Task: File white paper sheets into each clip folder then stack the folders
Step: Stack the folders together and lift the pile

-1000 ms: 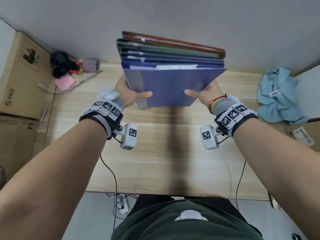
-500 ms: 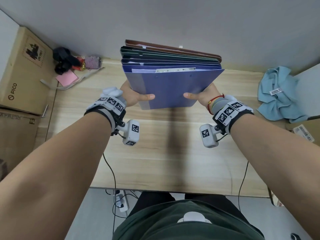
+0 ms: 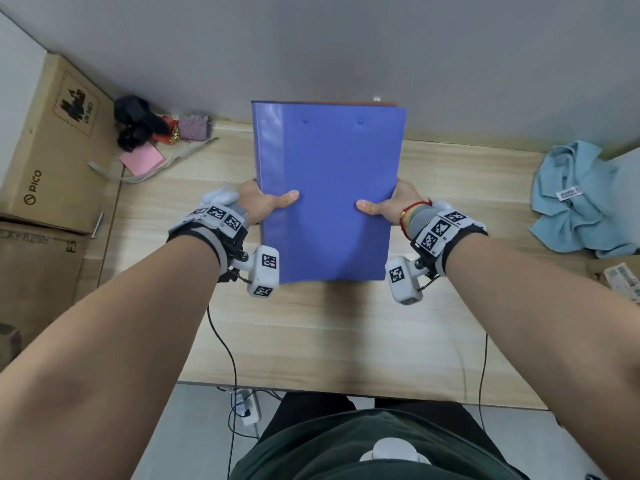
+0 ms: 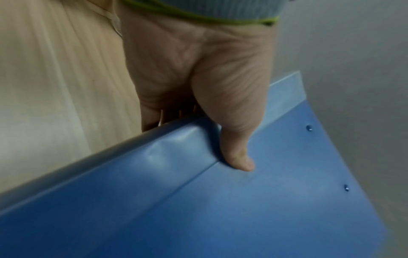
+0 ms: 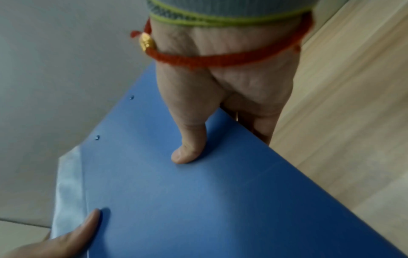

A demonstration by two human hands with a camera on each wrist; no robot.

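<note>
A stack of clip folders is held up over the wooden table, its blue top cover facing me; a thin orange edge shows at the far end. My left hand grips the stack's left edge, thumb on the cover, fingers hidden underneath. My right hand grips the right edge the same way, thumb pressed on the cover. The lower folders and any paper sheets are hidden beneath the blue cover.
Cardboard boxes stand along the left. A pink note, dark items and a strap lie at the back left. A blue cloth lies at the right. A grey wall runs behind the table.
The stack has tipped from steeply tilted, with the folder edges showing, to lying flat toward me, so only the blue cover shows. Both hands kept their grip and came lower.
</note>
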